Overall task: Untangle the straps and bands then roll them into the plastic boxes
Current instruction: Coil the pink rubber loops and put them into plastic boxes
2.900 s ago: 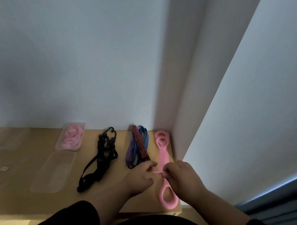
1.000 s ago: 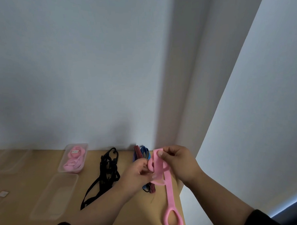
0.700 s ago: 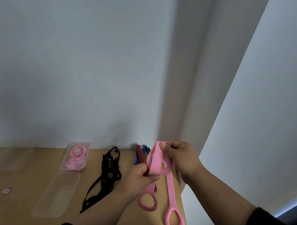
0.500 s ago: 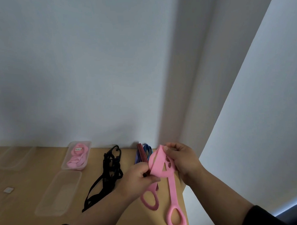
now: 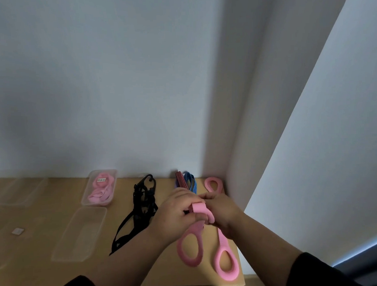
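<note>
Fingers (image 5: 199, 217) of left hand (image 5: 175, 217) and right hand (image 5: 224, 212) curled tight, pinching folded pink band (image 5: 199, 208), two loops resting on table (image 5: 47, 246).

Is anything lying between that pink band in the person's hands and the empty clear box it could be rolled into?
Yes. The black strap lies on the table between the pink band, held by both hands, and the empty box to its left. Lifted over, it blocks nothing.

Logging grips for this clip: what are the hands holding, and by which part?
Both the left hand and right hand pinch the pink looped rubber band at its folded middle; its end loops hang free.
</note>
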`<state>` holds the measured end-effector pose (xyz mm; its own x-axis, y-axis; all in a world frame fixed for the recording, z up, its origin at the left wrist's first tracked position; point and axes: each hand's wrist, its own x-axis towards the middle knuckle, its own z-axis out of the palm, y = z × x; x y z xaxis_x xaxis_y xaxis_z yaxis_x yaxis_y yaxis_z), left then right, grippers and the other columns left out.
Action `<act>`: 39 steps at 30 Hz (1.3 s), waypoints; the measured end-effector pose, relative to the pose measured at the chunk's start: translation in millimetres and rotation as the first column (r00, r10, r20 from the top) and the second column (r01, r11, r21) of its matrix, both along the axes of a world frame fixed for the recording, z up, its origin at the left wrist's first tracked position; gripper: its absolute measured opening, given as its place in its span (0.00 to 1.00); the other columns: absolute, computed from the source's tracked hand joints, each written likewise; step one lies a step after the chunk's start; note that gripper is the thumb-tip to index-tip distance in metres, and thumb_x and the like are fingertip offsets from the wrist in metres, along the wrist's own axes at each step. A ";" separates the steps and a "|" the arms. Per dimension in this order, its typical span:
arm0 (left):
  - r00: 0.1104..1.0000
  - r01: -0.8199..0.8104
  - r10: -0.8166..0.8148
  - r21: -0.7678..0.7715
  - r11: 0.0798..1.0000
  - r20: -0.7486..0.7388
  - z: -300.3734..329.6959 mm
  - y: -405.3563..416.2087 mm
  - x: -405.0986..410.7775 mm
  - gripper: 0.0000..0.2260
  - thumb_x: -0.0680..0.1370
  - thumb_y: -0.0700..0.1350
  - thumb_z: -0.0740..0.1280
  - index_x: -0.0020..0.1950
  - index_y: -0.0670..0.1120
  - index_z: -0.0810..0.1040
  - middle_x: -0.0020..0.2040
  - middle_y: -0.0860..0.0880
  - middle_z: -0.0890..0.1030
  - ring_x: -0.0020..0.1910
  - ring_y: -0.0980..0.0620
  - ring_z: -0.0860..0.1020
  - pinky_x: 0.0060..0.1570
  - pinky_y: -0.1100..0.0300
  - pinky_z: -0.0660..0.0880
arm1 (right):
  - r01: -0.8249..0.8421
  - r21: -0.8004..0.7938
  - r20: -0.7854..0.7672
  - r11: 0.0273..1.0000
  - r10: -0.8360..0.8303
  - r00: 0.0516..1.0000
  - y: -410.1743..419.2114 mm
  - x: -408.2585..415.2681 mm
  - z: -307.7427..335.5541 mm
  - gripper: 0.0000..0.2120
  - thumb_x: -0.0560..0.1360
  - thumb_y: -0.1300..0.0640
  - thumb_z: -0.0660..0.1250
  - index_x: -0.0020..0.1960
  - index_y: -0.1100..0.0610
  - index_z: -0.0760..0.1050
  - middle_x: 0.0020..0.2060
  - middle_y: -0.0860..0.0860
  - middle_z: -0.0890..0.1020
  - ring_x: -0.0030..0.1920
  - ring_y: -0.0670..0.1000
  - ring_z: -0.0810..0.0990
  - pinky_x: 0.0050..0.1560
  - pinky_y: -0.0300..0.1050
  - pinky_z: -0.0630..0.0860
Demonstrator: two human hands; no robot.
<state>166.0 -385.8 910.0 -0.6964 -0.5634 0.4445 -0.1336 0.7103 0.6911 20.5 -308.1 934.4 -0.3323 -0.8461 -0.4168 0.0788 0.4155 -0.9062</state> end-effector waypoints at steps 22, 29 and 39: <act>0.981 -0.029 -0.085 0.569 0.822 0.172 20.4 -5.7 12.5 0.09 0.74 0.40 0.74 0.48 0.54 0.83 0.42 0.51 0.85 0.42 0.55 0.83 0.46 0.54 0.82 | -0.184 -0.397 -0.423 0.899 -0.002 0.906 14.8 2.4 -4.0 0.11 0.78 0.66 0.69 0.43 0.54 0.85 0.37 0.52 0.83 0.36 0.44 0.80 0.40 0.38 0.77; 0.968 -0.053 -0.089 0.542 0.839 0.233 21.1 -6.9 12.5 0.06 0.76 0.42 0.73 0.52 0.47 0.82 0.46 0.45 0.84 0.44 0.50 0.84 0.46 0.50 0.82 | -0.038 -0.405 -0.249 0.913 -0.070 0.966 12.6 0.6 -7.1 0.07 0.77 0.63 0.71 0.42 0.53 0.82 0.35 0.50 0.81 0.37 0.51 0.79 0.42 0.48 0.77; 0.987 -0.037 -0.067 0.626 0.779 0.143 14.5 6.1 15.9 0.13 0.70 0.45 0.74 0.54 0.50 0.81 0.47 0.47 0.84 0.47 0.48 0.83 0.49 0.51 0.79 | -0.177 -0.254 -0.509 0.951 0.025 0.861 6.6 1.3 9.5 0.06 0.76 0.57 0.73 0.43 0.47 0.82 0.39 0.44 0.82 0.41 0.43 0.81 0.44 0.43 0.78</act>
